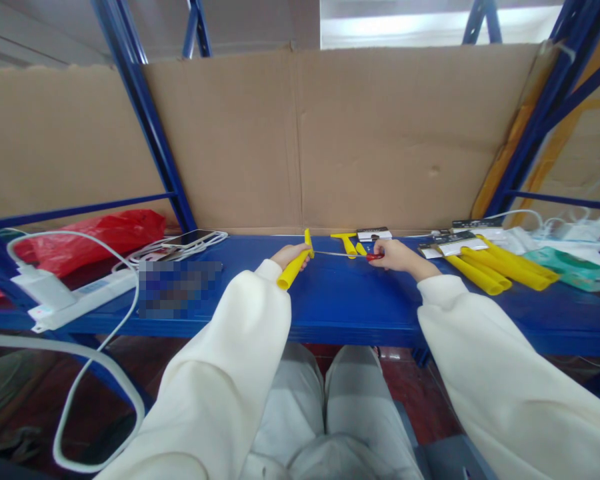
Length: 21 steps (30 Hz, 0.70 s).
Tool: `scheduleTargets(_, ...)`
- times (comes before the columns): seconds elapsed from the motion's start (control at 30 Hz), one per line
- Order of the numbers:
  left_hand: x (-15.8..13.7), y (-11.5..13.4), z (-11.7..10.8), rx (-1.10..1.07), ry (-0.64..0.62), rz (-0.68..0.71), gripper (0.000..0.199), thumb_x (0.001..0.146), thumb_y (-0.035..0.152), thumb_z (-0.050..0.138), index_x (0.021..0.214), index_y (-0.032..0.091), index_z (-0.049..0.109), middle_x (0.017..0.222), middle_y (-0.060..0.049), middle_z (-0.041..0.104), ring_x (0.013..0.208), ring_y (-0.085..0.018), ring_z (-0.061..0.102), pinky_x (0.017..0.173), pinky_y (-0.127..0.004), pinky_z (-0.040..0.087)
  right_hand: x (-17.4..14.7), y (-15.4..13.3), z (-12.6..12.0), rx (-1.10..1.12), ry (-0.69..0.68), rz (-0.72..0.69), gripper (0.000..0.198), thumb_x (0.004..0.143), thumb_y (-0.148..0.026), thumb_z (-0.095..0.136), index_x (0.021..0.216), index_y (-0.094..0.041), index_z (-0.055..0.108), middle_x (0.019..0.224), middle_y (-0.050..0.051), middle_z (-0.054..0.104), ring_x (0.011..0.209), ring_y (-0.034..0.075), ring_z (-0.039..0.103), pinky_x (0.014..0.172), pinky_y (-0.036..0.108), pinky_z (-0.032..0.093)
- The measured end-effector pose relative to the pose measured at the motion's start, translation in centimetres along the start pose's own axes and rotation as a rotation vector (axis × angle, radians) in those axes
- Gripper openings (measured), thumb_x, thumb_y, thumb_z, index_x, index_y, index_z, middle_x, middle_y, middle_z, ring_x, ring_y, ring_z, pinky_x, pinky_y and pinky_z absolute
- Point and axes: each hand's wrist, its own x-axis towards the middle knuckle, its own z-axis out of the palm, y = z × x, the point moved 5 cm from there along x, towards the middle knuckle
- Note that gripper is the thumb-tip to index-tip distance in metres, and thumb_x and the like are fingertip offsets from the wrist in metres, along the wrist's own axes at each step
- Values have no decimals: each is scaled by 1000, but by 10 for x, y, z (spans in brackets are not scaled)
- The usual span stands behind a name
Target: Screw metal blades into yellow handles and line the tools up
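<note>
My left hand (291, 255) is wrapped round a yellow T-shaped plastic handle (295, 265), whose wide tube end points down toward me. In my right hand (393, 255) is a screwdriver (375, 257) with a red and dark grip. Its thin metal shaft runs level to the left, and the tip reaches the head of the yellow handle; whether it sits in a screw is too small to tell. Behind the shaft, on the blue shelf (350, 300), lies another yellow T-shaped piece (347, 244). A small black-and-white packet (374, 234) rests beside it.
Several yellow tubes (485, 270) with black-and-white header cards lie at the right, near a green pack (573, 267). On the left are a red plastic bag (95, 240), a white power strip (87, 300) with a looping cable, and a phone (195, 238). Cardboard (380, 133) walls the back.
</note>
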Motion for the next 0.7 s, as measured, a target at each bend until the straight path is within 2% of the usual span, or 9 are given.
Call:
scheduleTargets(0.2, -2, 0, 1, -10, 13, -4, 22, 97, 21, 51, 78, 14, 60, 50, 2, 53, 38, -9, 46, 39, -20, 35, 0, -4, -3, -152, 71, -33, 14, 76, -31, 66, 87, -23, 63, 79, 3, 73, 69, 18, 64, 60, 25, 40)
scheduleTargets(0.4, -5, 2, 1, -11, 36, -2, 22, 98, 21, 51, 78, 14, 59, 49, 2, 53, 37, -8, 44, 38, -20, 34, -3, -9, -5, -222, 16, -12, 16, 81, -31, 61, 91, -23, 70, 92, 5, 77, 87, 23, 69, 76, 30, 45)
scheduleTargets(0.53, -6, 2, 3, 3, 29, -1, 25, 98, 20, 50, 76, 14, 59, 49, 2, 53, 37, -9, 44, 38, -20, 34, -3, -10, -6, -263, 14, -1, 13, 78, -29, 64, 85, -21, 71, 91, 7, 76, 85, 24, 68, 73, 30, 45)
scheduleTargets(0.7, -5, 1, 3, 0, 29, 4, 23, 96, 22, 55, 75, 14, 59, 49, 2, 53, 36, -8, 44, 38, -20, 34, -1, -8, -5, -278, 75, -28, 10, 77, -28, 66, 83, -21, 70, 86, 6, 74, 79, 22, 66, 68, 28, 43)
